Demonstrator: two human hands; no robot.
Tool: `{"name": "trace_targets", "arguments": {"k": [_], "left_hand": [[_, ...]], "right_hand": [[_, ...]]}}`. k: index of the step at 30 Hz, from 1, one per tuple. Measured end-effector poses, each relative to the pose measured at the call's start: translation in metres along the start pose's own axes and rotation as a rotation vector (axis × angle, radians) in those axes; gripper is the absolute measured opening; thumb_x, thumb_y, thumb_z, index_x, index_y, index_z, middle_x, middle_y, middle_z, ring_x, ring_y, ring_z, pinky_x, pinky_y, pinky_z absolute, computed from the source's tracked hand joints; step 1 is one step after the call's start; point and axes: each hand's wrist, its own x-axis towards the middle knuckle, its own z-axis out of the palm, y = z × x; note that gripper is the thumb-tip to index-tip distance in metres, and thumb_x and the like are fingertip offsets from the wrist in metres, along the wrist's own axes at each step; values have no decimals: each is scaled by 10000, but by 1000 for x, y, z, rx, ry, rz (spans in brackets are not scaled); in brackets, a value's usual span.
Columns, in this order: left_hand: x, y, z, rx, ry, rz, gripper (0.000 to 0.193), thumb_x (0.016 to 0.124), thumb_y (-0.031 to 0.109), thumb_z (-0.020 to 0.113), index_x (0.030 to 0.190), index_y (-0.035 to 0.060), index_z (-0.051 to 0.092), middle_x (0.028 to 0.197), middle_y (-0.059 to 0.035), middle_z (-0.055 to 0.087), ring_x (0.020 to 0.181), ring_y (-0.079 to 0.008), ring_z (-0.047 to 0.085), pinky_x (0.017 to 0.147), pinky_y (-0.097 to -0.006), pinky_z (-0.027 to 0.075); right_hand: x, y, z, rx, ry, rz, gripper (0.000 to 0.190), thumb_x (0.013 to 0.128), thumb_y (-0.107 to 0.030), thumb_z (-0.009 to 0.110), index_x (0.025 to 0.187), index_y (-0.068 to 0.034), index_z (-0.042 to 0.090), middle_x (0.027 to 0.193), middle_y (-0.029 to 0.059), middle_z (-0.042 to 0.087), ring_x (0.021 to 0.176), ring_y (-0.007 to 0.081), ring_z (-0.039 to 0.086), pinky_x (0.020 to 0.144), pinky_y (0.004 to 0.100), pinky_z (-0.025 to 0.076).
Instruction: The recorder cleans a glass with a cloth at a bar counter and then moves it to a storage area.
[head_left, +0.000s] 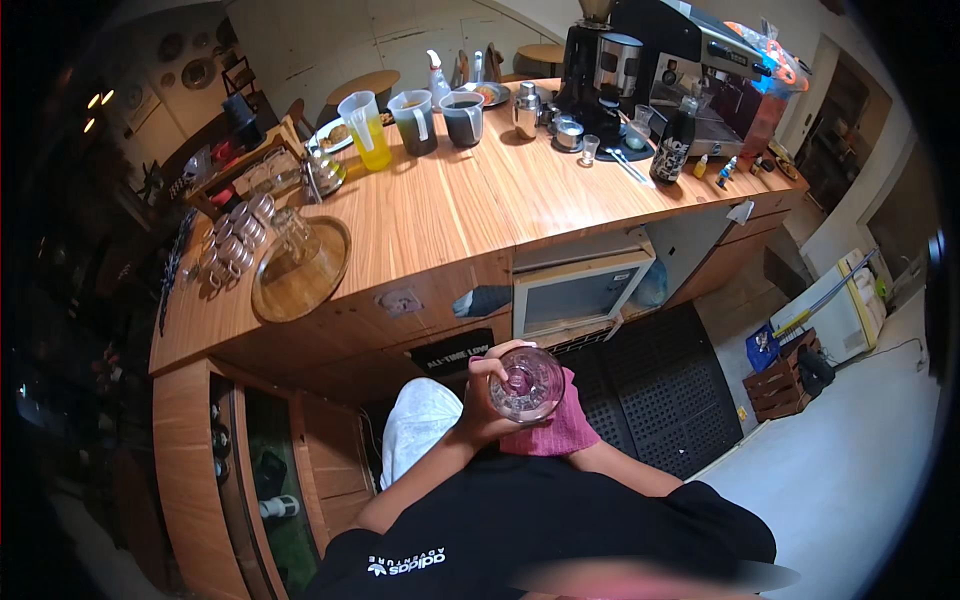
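Note:
My left hand (486, 386) is wrapped around a clear drinking glass (526, 384), held in front of my chest with its round end facing up towards me. A pink cloth (551, 431) hangs beneath and behind the glass, and a bit of it shows by my left fingers. My right forearm runs into this cloth from the right. The cloth and the glass cover my right hand, so its fingers cannot be seen.
A wooden counter (457, 217) stands before me. On it are a round wooden tray (289, 289) with upturned glasses (296, 232), several mugs (238, 236), measuring jugs (414, 124), a cocktail shaker (526, 112), a black bottle (673, 146) and an espresso machine (697, 97). A rubber mat (660, 382) covers the floor.

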Motion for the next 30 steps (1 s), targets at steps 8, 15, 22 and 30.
{"name": "trace_targets", "arguments": {"k": [8,15,22,30], "left_hand": [[-11,7,10,-49,-65,-86,846,638,135,959,1124,157,267,1268,-212,513,1173,-290,587,955,-371,522],[-3,-20,19,-104,-50,-115,841,636,115,951,1140,153,278,1258,-208,521,1176,-289,585,994,-389,504],[-5,-38,38,-151,-57,-169,833,610,142,965,1147,124,329,1203,-198,584,1193,-303,586,1013,-411,477],[-3,-21,74,-291,-84,-260,792,647,113,934,1166,107,336,1274,-188,535,1223,-256,565,1047,-400,464]], "right_hand": [[-21,-5,-10,60,-31,112,431,782,-130,809,1159,-32,623,1107,73,664,996,161,646,842,308,544],[-8,-9,-23,104,-40,61,504,761,-146,820,1207,-30,616,1123,88,664,1032,161,648,878,318,547],[-9,39,-32,139,32,149,429,747,-173,825,1124,-50,659,1037,73,696,974,167,675,833,319,546],[-25,115,-49,965,173,373,341,1061,-243,404,1321,-53,514,1291,117,573,1187,233,593,1023,380,520]]}}
